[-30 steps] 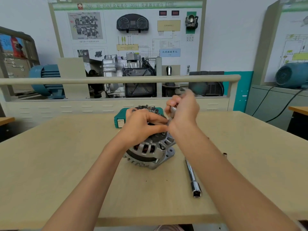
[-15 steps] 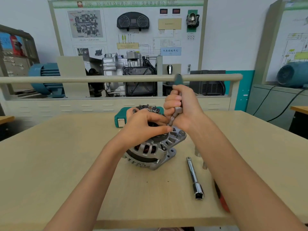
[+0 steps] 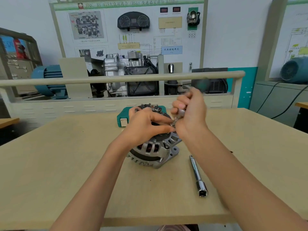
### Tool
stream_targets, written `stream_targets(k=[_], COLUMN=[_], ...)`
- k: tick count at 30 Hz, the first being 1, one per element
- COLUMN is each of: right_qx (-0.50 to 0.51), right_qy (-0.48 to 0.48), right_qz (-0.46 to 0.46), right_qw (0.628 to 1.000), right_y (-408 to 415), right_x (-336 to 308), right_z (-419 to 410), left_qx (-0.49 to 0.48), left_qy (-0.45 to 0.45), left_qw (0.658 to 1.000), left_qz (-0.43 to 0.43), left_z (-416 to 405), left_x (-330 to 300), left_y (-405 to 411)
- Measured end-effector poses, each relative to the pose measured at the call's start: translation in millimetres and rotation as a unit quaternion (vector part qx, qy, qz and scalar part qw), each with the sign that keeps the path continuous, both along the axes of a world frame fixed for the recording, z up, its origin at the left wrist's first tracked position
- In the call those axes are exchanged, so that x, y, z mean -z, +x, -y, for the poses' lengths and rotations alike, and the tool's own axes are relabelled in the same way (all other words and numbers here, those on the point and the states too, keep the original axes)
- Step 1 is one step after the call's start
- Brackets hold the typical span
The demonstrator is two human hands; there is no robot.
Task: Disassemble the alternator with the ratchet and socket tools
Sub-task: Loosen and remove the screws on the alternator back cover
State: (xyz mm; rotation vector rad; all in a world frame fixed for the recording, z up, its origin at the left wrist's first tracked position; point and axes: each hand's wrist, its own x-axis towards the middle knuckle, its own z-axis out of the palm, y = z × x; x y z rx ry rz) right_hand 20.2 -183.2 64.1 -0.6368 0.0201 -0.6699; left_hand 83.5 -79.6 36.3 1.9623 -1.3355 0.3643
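Observation:
A silver alternator (image 3: 153, 152) with copper windings showing through its slots lies on the tan table (image 3: 66, 164). My left hand (image 3: 146, 124) rests over its top, fingers spread toward the right and touching the tool tip. My right hand (image 3: 190, 112) grips a ratchet (image 3: 179, 115); its metal head points down at the alternator's top, and its dark handle rises up and right in motion blur. The socket end sits between my two hands.
A chrome extension bar (image 3: 198, 176) lies on the table right of the alternator. A teal tool case (image 3: 124, 119) stands behind it. A beige rail (image 3: 116, 79) and training boards with engine parts fill the background.
My right hand swung the ratchet handle: it tilted from the right to upright, then back toward the right. My left hand stayed on the alternator.

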Motion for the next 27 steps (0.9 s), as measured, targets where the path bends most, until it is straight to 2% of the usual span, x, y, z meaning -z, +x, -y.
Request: stream_targets(k=[2, 4, 7, 9, 13, 16, 18, 20, 21, 23, 25, 27], right_qx=[0.076, 0.07, 0.011, -0.075, -0.295, -0.371, -0.387, -0.337, -0.275, -0.089, 0.08, 0.121], right_qy=[0.105, 0.12, 0.029, -0.052, -0.195, -0.248, -0.24, -0.214, -0.188, -0.098, 0.005, 0.054], right_qz=[0.034, 0.031, -0.033, -0.074, -0.122, -0.114, -0.095, -0.08, -0.07, -0.033, 0.013, 0.033], right_qw=[0.991, 0.99, 0.999, 0.993, 0.927, 0.888, 0.885, 0.913, 0.94, 0.991, 0.997, 0.991], right_y=[0.7, -0.9, 0.1, 1.2, 5.4, 6.9, 4.8, 1.9, 0.5, -1.8, -3.0, -2.0], right_x=[5.6, 4.8, -3.2, -11.0, -23.7, -26.7, -25.5, -20.9, -16.8, -4.4, 6.7, 9.5], right_z=[-0.9, 0.1, 3.9, 9.2, 23.7, 24.9, 24.0, 19.1, 14.4, 0.4, -10.4, -12.2], left_qx=[-0.01, -0.01, 0.001, 0.014, 0.031, 0.018, 0.018, 0.02, 0.021, 0.018, 0.015, 0.014], left_qy=[-0.005, -0.004, 0.017, 0.041, 0.057, 0.044, 0.04, 0.035, 0.031, 0.021, 0.007, 0.002], left_qw=[1.0, 1.0, 1.0, 0.999, 0.998, 0.998, 0.999, 0.999, 0.999, 1.0, 1.0, 1.0], left_qz=[0.003, 0.006, 0.001, 0.003, 0.025, 0.033, 0.026, 0.011, 0.007, 0.007, 0.005, 0.002], left_z=[1.4, 2.1, -0.2, -3.8, -6.2, -2.9, -1.8, -2.3, -2.2, -1.8, -1.0, -0.3], left_x=[0.5, 0.9, -1.4, -5.3, -7.7, -4.7, -4.2, -3.8, -3.5, -2.2, -1.0, -0.4], left_y=[-1.3, -1.9, 1.5, 4.7, 2.7, 2.2, 3.4, 4.1, 3.9, 3.2, 3.0, 3.0])
